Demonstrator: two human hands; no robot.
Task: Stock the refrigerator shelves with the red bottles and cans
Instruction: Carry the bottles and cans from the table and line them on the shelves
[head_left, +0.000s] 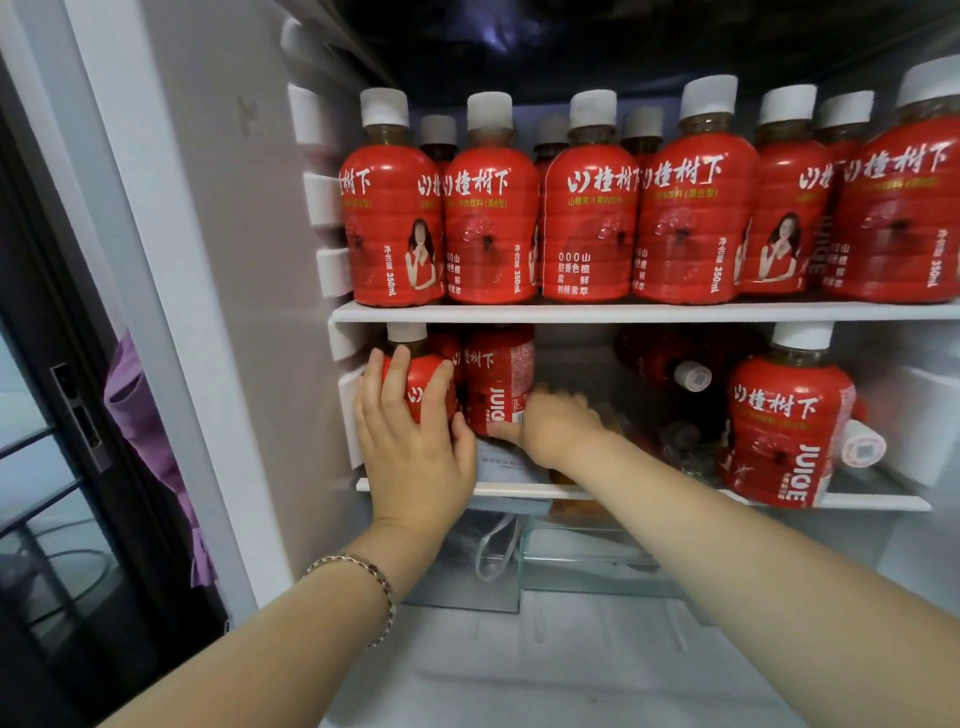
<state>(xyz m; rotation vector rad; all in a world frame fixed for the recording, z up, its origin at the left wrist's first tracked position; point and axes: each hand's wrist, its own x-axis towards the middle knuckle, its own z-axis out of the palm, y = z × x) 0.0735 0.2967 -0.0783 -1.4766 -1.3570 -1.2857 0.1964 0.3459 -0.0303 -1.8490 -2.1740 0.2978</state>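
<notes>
The upper refrigerator shelf (623, 312) carries a full row of red bottles (587, 218) with white caps, with more behind them. On the lower shelf (857, 501), my left hand (415, 447) wraps a red bottle (423, 382) at the far left. Beside it, my right hand (556, 426) grips the base of a second red bottle (498, 379). Another red bottle (784, 421) stands upright at the right of that shelf. Behind it, two bottles (670, 364) lie on their sides.
The refrigerator's left wall (234, 260) has white shelf rails (324, 202). Below the lower shelf sits a clear drawer (571, 561) with a white bag inside. A purple cloth (145, 415) hangs at the left beyond the door frame.
</notes>
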